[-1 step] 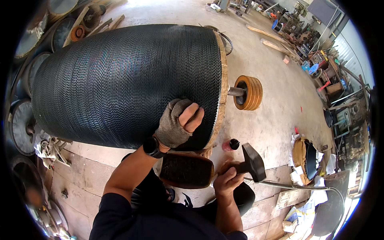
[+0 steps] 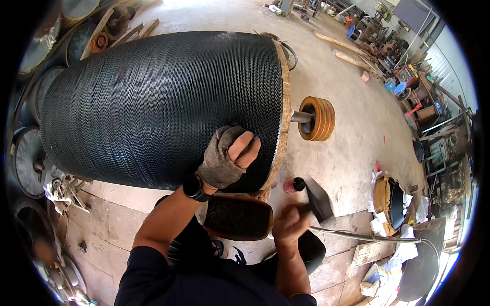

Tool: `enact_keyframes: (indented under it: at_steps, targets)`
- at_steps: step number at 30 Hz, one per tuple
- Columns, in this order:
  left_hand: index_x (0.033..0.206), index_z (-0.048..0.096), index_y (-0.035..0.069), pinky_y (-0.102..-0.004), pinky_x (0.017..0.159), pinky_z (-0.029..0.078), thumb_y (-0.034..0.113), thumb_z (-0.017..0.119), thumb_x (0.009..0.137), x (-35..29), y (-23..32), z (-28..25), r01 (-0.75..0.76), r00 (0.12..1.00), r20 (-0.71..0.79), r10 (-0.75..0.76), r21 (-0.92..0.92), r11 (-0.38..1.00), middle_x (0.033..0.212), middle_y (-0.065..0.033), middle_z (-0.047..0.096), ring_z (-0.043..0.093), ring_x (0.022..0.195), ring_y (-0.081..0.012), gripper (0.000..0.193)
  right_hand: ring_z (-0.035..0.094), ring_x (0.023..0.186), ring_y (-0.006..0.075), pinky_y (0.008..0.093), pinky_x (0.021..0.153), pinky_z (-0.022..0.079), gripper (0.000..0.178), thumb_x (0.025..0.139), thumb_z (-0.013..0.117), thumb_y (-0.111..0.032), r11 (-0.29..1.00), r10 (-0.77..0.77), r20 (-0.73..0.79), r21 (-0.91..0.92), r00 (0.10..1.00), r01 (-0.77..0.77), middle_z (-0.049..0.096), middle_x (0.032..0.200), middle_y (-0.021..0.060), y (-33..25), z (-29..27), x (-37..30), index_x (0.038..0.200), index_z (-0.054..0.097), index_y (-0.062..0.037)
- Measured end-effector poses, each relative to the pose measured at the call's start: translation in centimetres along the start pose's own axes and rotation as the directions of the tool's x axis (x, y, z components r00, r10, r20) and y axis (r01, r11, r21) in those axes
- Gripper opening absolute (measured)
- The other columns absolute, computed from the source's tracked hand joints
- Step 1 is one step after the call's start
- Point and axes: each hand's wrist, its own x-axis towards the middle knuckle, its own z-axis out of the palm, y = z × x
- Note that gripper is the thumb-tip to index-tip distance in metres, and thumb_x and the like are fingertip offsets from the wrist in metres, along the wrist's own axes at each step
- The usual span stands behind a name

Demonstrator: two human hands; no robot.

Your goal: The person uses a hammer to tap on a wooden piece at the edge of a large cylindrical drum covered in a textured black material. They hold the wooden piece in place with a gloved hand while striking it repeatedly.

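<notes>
A large roller [image 2: 153,107] covered in fine black ridged teeth lies across the view in front of me. My left hand [image 2: 224,158], in a grey-brown fingerless glove, rests on it near its right end, fingers curled closed. Whatever those fingers pinch is hidden. A pale row of teeth runs along the roller's wooden end rim [image 2: 285,102], right of that hand. In my right hand [image 2: 291,224] is a hammer [image 2: 319,200], held low beyond the roller's near right corner. The hammer head is smeared by motion and apart from the roller.
A dark, shallow wooden tray [image 2: 238,218] sits between my knees. Near the hammer stands a small pink can [image 2: 293,185]. A grooved orange-brown pulley [image 2: 316,118] sits on the roller's shaft. Bent metal tubing [image 2: 357,236] runs to the right. More rollers crowd the left side.
The hammer head has shifted slightly left and up and is now blurred, as is my right hand. My left hand and the roller have stayed put.
</notes>
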Motion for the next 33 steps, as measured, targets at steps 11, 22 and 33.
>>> enact_keyframes:
  at_steps: [11, 22, 33]
  targets:
    - [0.109, 0.068, 0.006, -0.0462, 0.075, 0.055, 0.0, 0.075, 0.069, 1.1, -0.2, -0.1, 0.043, 0.999, -0.019, -0.044, -0.046, 0.998, 0.113, -0.0122, 0.058, 0.064, 0.095, -0.033, 0.041, 0.055, 0.051, 0.0329, 0.0415, 0.05, 0.043, 0.021, 0.101, 0.054, -0.019, 0.949, 0.046, 0.095, -0.315, 0.994, -0.014, 0.057, 0.065, 0.0165, -1.0, 1.3, 2.1, 0.098, 0.055, 0.0024]
    - [0.111, 0.069, 0.005, -0.0452, 0.08, 0.056, -0.002, 0.072, 0.073, 2.6, -1.4, 0.5, 0.043, 0.998, -0.043, -0.039, 0.105, 0.994, 0.112, -0.0136, 0.059, 0.064, 0.096, -0.0336, 0.038, 0.064, 0.075, 0.0497, 0.0533, 0.064, 0.05, 0.031, 0.097, 0.061, -0.01, 0.928, 0.272, 0.176, -0.306, 0.946, -0.21, 0.066, 0.085, 0.0302, -3.3, 1.0, 3.9, 0.124, 0.055, 0.0056]
    - [0.111, 0.059, 0.003, -0.0454, 0.081, 0.052, -0.003, 0.064, 0.086, 3.3, 3.9, 0.0, 0.15, 0.989, 0.01, -0.15, -0.169, 0.974, 0.097, -0.0128, 0.068, 0.067, 0.086, -0.0314, 0.026, 0.059, 0.06, 0.0466, 0.0509, 0.053, 0.042, 0.023, 0.103, 0.058, -0.017, 0.97, 0.237, 0.124, -0.078, 0.964, -0.229, 0.059, 0.068, 0.0255, -3.0, -0.8, 0.6, 0.09, 0.051, 0.0004]
